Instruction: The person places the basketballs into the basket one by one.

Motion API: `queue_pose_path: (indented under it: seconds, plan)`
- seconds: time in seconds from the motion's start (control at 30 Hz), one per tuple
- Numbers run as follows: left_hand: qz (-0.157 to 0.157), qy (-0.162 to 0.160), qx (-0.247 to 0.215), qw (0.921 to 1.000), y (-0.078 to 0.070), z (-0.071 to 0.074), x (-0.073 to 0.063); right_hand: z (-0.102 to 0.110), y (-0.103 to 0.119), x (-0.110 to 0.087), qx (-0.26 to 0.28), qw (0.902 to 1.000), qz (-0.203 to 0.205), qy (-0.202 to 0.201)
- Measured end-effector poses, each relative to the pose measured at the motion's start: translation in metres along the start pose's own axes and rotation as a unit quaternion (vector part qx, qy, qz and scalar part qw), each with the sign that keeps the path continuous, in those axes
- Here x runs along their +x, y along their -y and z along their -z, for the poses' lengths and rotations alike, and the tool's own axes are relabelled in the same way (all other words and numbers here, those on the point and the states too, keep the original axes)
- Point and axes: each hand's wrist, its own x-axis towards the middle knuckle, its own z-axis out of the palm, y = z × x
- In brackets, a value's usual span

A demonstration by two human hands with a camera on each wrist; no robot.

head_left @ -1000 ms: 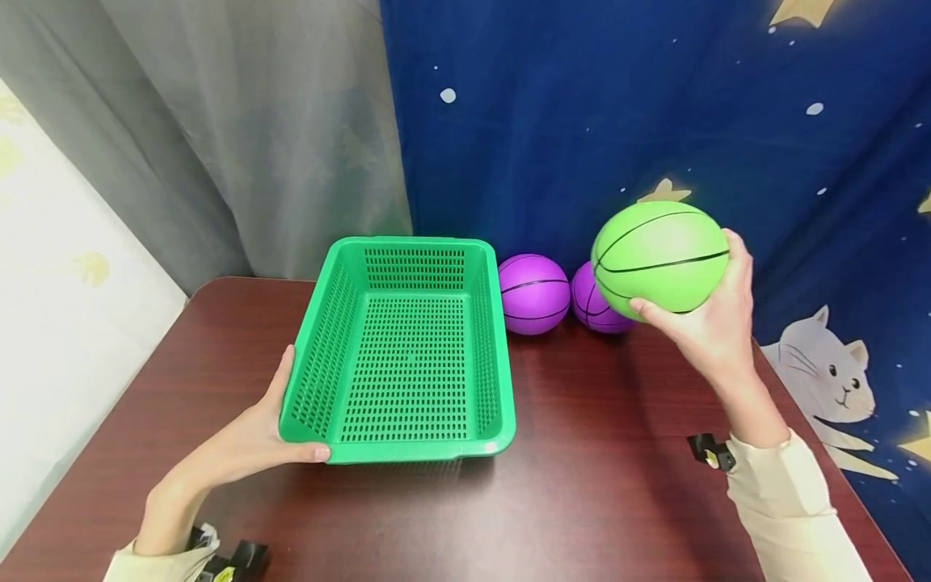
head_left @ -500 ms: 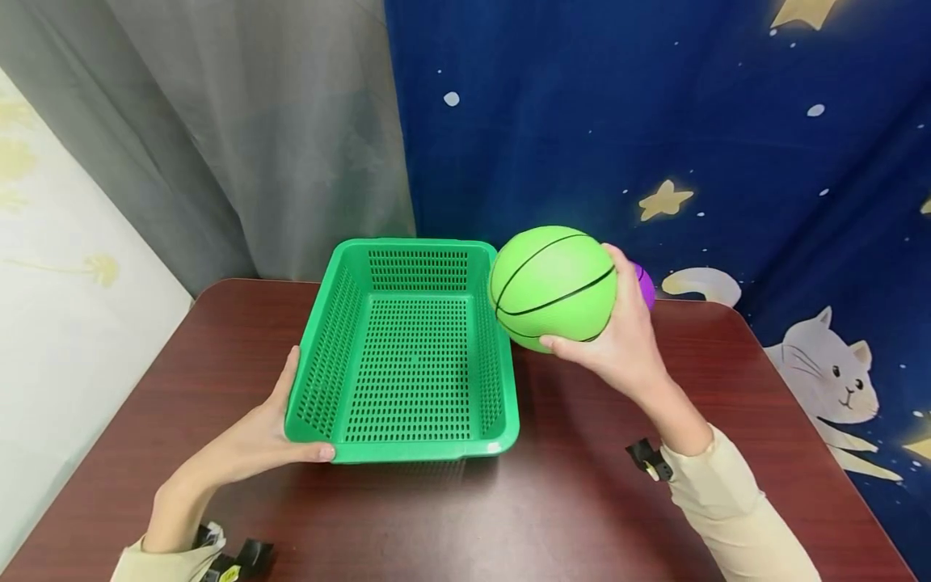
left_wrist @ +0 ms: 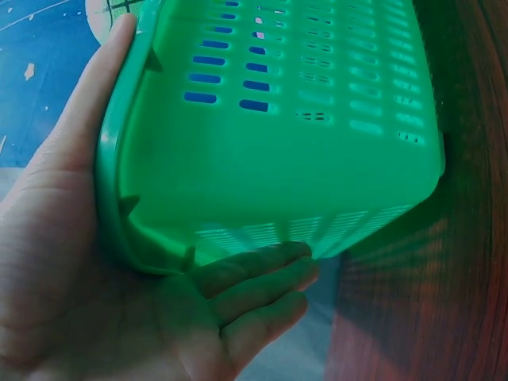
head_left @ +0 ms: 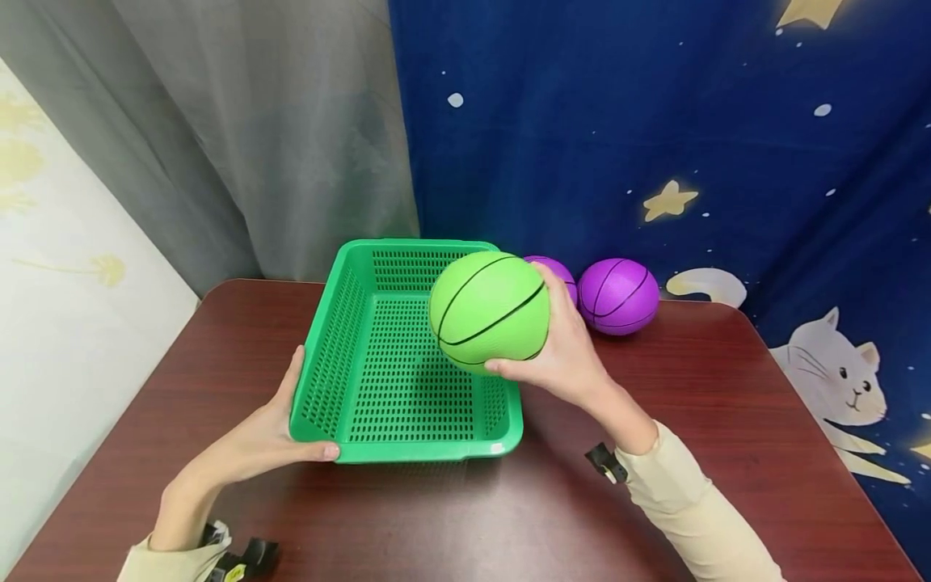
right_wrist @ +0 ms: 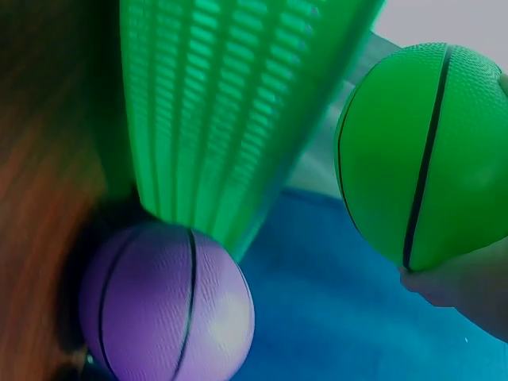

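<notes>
A light-green ball with black seam lines (head_left: pixel 487 311) is held up by my right hand (head_left: pixel 570 360), thumb beneath and fingers round its far side. It hangs over the right part of a green perforated plastic basket (head_left: pixel 407 451). My left hand (head_left: pixel 254 432) holds the basket's near left corner, thumb along the front rim and fingers against the outer side wall. In the left wrist view several fingers (left_wrist: pixel 266 305) extend beside the basket wall (left_wrist: pixel 262 175). The right wrist view shows the green ball (right_wrist: pixel 421 159) above and apart from the basket wall (right_wrist: pixel 214 103).
Behind my right hand, two purple balls (head_left: pixel 620 296) lie on the table, one partly hidden; the nearer one (right_wrist: pixel 167 305) sits beside the basket. The dark reddish-brown table (head_left: pixel 727 453) backs onto a blue curtain (head_left: pixel 538 145) and a grey curtain (head_left: pixel 313 145).
My right hand has carried the green ball leftward, from in front of the purple balls to over the basket. The left hand keeps its place at the basket corner.
</notes>
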Motion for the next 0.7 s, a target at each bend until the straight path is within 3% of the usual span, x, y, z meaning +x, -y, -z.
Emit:
queue_pose_path:
  seconds: [0.5,0.7]
  plan:
    - [0.010,0.000,0.010,0.9999,0.002,0.000,0.002,-0.035,-0.003,-0.007,0.006,0.9966,0.000,0.082]
    - [0.013,0.002,0.009,0.9999,0.001,0.001,0.000,-0.046,-0.003,-0.010,-0.014,0.9908,-0.008,0.135]
